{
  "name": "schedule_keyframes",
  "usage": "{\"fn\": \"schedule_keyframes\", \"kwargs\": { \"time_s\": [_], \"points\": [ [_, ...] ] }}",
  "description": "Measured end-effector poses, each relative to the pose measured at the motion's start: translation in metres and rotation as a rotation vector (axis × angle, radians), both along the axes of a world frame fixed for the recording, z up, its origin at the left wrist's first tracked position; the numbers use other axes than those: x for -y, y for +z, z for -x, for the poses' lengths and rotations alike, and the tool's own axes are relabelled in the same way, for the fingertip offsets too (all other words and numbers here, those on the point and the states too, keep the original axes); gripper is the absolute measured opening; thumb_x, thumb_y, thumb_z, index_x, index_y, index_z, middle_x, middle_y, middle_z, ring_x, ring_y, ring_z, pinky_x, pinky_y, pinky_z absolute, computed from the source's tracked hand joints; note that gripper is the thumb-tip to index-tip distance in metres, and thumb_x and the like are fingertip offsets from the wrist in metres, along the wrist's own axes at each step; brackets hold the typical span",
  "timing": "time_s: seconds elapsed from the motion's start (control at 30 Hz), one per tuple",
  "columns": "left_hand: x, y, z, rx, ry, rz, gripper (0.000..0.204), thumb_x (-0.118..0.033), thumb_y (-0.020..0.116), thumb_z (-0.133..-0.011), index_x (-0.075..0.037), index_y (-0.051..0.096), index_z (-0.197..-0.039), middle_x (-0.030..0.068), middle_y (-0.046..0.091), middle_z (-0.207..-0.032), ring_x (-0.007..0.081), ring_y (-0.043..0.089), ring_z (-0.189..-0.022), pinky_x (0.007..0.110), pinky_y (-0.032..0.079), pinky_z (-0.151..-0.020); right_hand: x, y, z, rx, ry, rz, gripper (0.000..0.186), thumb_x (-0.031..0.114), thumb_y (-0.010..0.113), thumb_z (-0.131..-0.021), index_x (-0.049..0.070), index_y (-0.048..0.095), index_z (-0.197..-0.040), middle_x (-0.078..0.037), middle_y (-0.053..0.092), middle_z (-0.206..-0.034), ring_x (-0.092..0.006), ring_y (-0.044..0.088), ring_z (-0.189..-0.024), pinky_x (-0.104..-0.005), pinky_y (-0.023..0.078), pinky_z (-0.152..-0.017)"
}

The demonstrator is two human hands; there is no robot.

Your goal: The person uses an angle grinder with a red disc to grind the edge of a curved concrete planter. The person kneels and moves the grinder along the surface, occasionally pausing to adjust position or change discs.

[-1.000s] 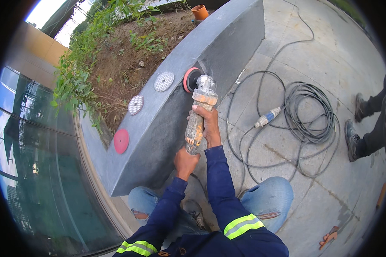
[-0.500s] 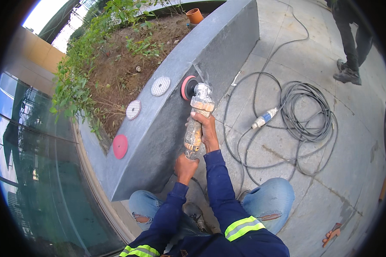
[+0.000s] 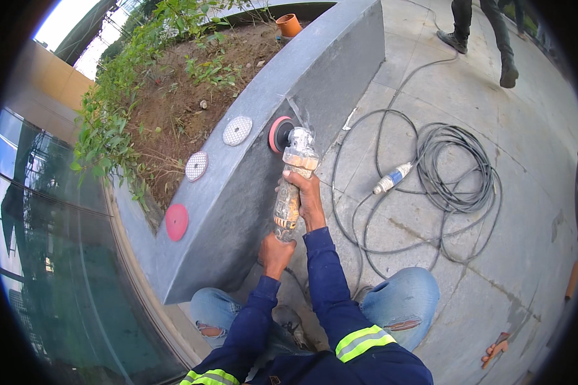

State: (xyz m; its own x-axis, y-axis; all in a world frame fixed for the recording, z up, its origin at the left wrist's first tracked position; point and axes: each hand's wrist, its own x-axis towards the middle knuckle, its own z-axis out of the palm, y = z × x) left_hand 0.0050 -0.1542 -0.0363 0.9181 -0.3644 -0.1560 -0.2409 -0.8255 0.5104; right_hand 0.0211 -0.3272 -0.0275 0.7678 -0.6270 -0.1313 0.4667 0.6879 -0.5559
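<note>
Both hands hold a worn, dusty angle grinder point(image 3: 288, 205) with a pink-rimmed black pad point(image 3: 282, 135) against the upper side of the grey planter wall point(image 3: 327, 83). My right hand point(image 3: 308, 199) is closed round its body; below it, my left hand point(image 3: 276, 256) grips the rear end. On the wall's top lie two white patterned discs point(image 3: 237, 131) point(image 3: 196, 166) and a pink disc point(image 3: 176, 222).
Coiled cable with a connector point(image 3: 392, 178) lies on the paving point(image 3: 514, 212) at right. Another person's legs point(image 3: 501, 51) are at top right. Soil, plants and an orange pipe point(image 3: 289, 25) fill the planter. A glass panel point(image 3: 58, 244) stands left, a tool point(image 3: 494, 350) lies lower right.
The person at the right has walked toward the top of the view, away from me. The grinder and my hands appear slightly further left in the picture, along with the wall.
</note>
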Motion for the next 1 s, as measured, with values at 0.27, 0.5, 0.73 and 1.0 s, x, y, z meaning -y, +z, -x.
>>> {"fn": "schedule_keyframes", "kwargs": {
  "time_s": [0.27,0.5,0.73,1.0],
  "points": [
    [0.041,0.039,-0.018,0.017,-0.039,-0.057,0.037,-0.025,0.076,-0.073,-0.002,0.077,-0.103,0.026,0.077,-0.099,0.0485,0.073,-0.097,0.053,0.056,-0.082,0.041,0.001,-0.017,0.015,-0.016,-0.025,0.044,0.025,0.079,-0.084,-0.003,0.063,-0.115,-0.017,0.071,-0.086,-0.0284,0.075,-0.068,-0.0395,0.063,-0.062],
    [0.008,0.009,0.003,-0.005,0.023,0.014,0.04,-0.024,0.076,-0.073,0.001,0.076,-0.103,0.028,0.076,-0.1,0.0487,0.072,-0.098,0.053,0.056,-0.083,0.003,0.001,-0.001,0.011,-0.005,0.007,0.042,0.021,0.08,-0.083,-0.001,0.064,-0.114,-0.014,0.07,-0.086,-0.0259,0.074,-0.069,-0.0388,0.063,-0.062],
    [0.042,0.044,-0.029,0.042,-0.017,-0.05,0.042,-0.026,0.078,-0.072,0.0,0.076,-0.105,0.028,0.076,-0.1,0.0493,0.072,-0.099,0.053,0.056,-0.084,0.044,0.025,-0.025,0.084,-0.001,-0.042,0.042,0.026,0.081,-0.082,0.0,0.066,-0.111,-0.015,0.071,-0.085,-0.0266,0.075,-0.068,-0.039,0.064,-0.062],
    [-0.003,0.003,-0.007,0.012,0.035,0.074,0.043,-0.022,0.08,-0.068,-0.001,0.077,-0.106,0.0262,0.077,-0.098,0.0467,0.074,-0.098,0.053,0.058,-0.084,0.001,0.01,-0.009,0.064,0.01,0.011,0.038,0.019,0.082,-0.085,0.003,0.066,-0.115,-0.011,0.071,-0.088,-0.0241,0.075,-0.07,-0.0393,0.063,-0.065]
  ]
}}
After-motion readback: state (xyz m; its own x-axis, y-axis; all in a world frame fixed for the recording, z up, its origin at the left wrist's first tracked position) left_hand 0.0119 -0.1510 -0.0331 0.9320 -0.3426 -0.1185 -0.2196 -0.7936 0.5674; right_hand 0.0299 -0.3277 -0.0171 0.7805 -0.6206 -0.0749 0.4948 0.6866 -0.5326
